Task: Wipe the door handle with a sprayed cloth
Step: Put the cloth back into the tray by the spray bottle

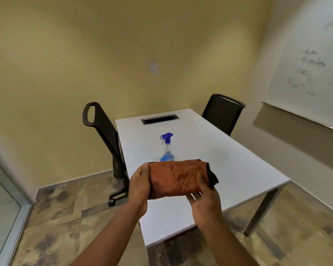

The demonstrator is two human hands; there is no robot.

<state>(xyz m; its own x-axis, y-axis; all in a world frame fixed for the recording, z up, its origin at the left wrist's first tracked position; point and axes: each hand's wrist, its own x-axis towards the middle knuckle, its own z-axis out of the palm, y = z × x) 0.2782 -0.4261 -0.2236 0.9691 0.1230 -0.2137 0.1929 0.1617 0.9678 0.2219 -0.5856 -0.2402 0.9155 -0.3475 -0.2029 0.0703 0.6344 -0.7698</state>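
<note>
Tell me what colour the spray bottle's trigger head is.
Blue. The spray bottle stands on the white table, seen clearly in the head view.

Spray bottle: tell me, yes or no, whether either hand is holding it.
No: the spray bottle stands alone on the table while both hands grip the orange cloth.

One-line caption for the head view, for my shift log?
Both hands, left and right, hold a folded orange cloth above a white table, spray bottle standing behind.
</note>
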